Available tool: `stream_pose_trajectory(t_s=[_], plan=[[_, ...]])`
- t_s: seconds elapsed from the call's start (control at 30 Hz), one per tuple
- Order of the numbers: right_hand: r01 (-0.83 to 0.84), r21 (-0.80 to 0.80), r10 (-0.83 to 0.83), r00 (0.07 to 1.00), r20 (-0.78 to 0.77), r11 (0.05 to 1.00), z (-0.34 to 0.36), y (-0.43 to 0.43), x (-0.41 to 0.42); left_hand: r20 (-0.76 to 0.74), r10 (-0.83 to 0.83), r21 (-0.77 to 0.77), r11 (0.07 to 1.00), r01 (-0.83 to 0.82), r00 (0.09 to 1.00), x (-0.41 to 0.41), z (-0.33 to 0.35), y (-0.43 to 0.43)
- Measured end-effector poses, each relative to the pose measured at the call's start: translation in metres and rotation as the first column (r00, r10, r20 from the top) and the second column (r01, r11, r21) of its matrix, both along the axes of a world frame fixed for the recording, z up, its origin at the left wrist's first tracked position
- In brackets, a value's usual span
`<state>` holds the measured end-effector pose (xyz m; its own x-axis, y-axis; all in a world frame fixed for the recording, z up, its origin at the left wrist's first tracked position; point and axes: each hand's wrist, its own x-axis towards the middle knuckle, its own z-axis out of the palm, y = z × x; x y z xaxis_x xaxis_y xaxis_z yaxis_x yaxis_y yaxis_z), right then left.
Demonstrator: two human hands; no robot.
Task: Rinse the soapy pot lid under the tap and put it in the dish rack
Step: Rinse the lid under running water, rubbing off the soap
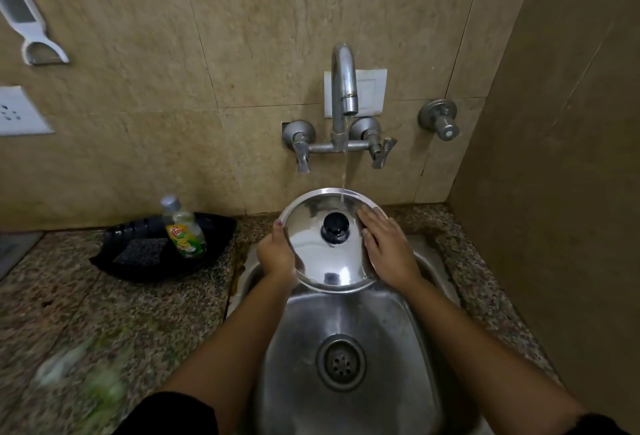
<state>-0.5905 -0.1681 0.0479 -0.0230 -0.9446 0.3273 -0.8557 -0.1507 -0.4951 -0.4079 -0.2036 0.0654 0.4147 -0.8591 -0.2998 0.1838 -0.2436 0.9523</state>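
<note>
Rinsing: steel pot lid held above the steel sink, tilted, knob side up toward the camera.
Knob: black knob at the lid's centre, upright, wet sheen around it.
Water: thin stream falling from the tap and landing on the lid's far edge, right of the knob.
Left hand: left hand on the lid's left rim, fingers curled closed around the edge, thumb lying on top of the metal.
Right hand: right hand laid flat on the lid's right side, fingers stretched out and spread over the top surface, not gripping; grip beneath cannot be told.
Tap handles: two lever handles on the wall mixer below the spout, one on each side.
Bench: speckled granite bench left of the sink.
Tray: black tray on the bench, just beside the sink's left edge.
Tray contents: green dish-soap bottle leaning inside, dark scrub pad just beside it.
Drain: round strainer in the sink floor, nearer the camera than the lid.
</note>
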Motion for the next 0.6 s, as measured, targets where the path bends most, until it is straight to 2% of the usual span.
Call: stream_pose_trajectory(t_s=[0.2,0.3,0.47,0.6], plan=[[-0.05,0.002,0.05,0.993,-0.102,0.999,-0.008,0.004,0.018,-0.021,0.086,-0.008,0.996,-0.087,0.996,0.0,0.003,-0.01],[-0.012,0.002,0.012,0.992,-0.122,1.0,-0.012,0.01,0.007,-0.038,0.11,-0.02,0.994,-0.111,0.993,-0.01,0.005,-0.012],[0.09,-0.035,-0.093,0.99,-0.104,0.995,-0.018,0.018,-0.012,-0.035,0.048,-0.066,0.997,-0.05,0.998,-0.035,0.009,-0.01],[0.053,-0.07,-0.061,0.99,-0.123,0.996,-0.027,0.037,-0.016,0.009,-0.013,-0.092,0.996,0.014,1.0,-0.03,0.0,-0.004]])
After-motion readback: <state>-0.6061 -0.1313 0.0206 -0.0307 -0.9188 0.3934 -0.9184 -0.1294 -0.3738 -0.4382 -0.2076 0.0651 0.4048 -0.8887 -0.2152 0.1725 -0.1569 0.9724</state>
